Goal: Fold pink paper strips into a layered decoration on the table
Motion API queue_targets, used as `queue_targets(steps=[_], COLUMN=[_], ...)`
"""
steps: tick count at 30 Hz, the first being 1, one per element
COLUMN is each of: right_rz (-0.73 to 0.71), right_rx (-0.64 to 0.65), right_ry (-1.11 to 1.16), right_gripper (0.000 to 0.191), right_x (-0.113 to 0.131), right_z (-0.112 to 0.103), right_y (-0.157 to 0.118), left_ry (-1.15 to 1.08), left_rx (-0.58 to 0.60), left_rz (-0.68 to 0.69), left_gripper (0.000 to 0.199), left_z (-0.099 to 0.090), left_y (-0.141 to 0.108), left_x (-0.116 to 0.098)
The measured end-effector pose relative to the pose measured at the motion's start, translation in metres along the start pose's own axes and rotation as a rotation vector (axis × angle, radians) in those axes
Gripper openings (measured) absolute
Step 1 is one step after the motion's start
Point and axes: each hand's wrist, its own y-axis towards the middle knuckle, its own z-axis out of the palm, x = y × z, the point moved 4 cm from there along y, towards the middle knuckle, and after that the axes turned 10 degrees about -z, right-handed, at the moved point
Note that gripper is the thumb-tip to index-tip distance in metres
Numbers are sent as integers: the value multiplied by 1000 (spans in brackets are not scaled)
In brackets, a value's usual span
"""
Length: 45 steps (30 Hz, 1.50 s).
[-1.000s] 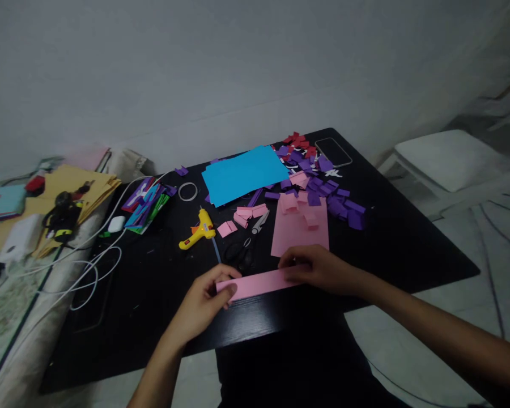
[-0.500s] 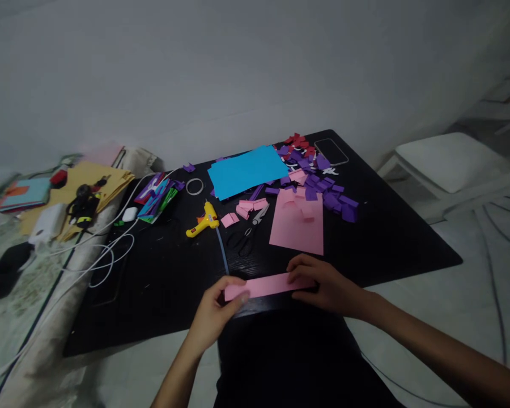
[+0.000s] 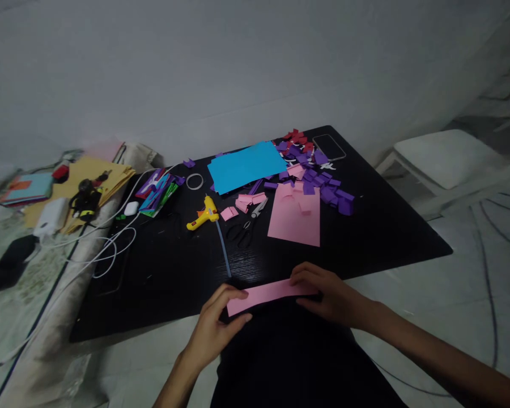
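Note:
A long pink paper strip [image 3: 270, 292] spans my two hands at the near edge of the black table, bowing slightly. At its left end, my left hand [image 3: 216, 320] holds it with the fingers over the top edge and the thumb just below. My right hand [image 3: 329, 294] grips the opposite end, fingers on top and thumb underneath. Beyond the strip lie black-handled scissors [image 3: 250, 224], a pink paper sheet [image 3: 293, 224] and small folded pink pieces [image 3: 249, 201]. A yellow glue gun [image 3: 204, 214] rests to the left, a glue stick or cord trailing from it toward my left hand.
Blue sheets [image 3: 246, 167] lie at the back beside a heap of purple pieces [image 3: 329, 190] and red scraps [image 3: 296, 136]. A phone [image 3: 329, 147] is in the far right corner. White cables [image 3: 110, 243] cross the left side. A white stool [image 3: 446, 156] stands at right.
The strip and both hands have come slightly nearer to my body. The strip is now bowed rather than flat, and my left thumb has slid off its face. The view has shifted a little.

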Motion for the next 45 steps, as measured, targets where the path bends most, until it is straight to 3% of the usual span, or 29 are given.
queue_targets(steps=[4, 8, 14, 18, 26, 34, 37, 40, 42, 45], right_rz=[-13, 18, 146, 220, 176, 21, 4, -49, -94, -111], right_rx=[-40, -66, -102, -108, -126, -275, -317, -359, -352, -516], right_ry=[-11, 66, 70, 75, 78, -21, -52, -89, -110, -157], right_gripper=[28, 10, 14, 20, 17, 11, 12, 13, 15, 26], right_x=[3, 7, 0, -7, -13, -1, 2, 5, 8, 12], right_z=[-5, -9, -11, -11, -12, -29, -33, -36, -37, -39], right_y=[3, 5, 8, 7, 8, 12, 14, 25, 36, 50], left_ry=[-23, -54, 10, -13, -39, 45, 28, -39, -81, -246], left_rx=[-50, -39, -266, -197, -161, -183, -110, 99, 218, 174], left_rz=[40, 86, 109, 70, 79, 193, 65, -122, -191, -277], left_gripper=[15, 7, 11, 8, 13, 16, 17, 23, 11, 17], left_z=[0, 0, -6, -1, 3, -13, -7, 14, 31, 52], left_y=[3, 3, 8, 13, 16, 19, 19, 18, 17, 17], left_x=[1, 2, 0, -3, -5, -22, -22, -16, -14, -13])
